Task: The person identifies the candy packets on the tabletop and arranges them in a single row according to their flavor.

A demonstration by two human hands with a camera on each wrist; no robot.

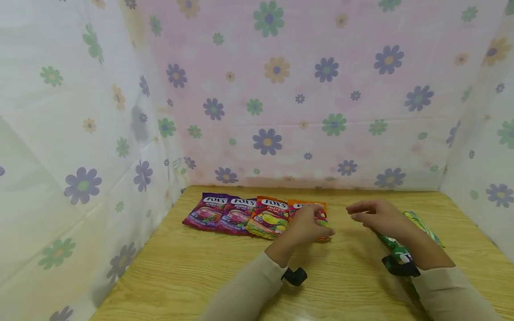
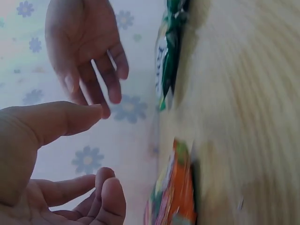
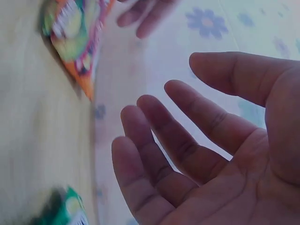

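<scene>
Two purple Fox's Berries candy bags [image 1: 205, 214] lie overlapping at the back left of the table. Beside them is an orange Fox's Fruits bag [image 1: 268, 219], and a second orange bag [image 1: 296, 207] is partly hidden behind my left hand [image 1: 306, 228]. That hand hovers above the second orange bag with thumb and fingers apart, holding nothing. My right hand [image 1: 383, 219] is raised over the table, palm facing left, fingers relaxed and bare of any object. Under the right forearm lies green packaging [image 1: 395, 247], with a yellow-green part [image 1: 423, 227] showing beyond the arm.
The wooden table [image 1: 180, 272] meets flowered cloth walls [image 1: 267, 111] at the back and both sides. Dark wrist straps with small cameras sit on both wrists, including a left wrist camera [image 1: 296, 276].
</scene>
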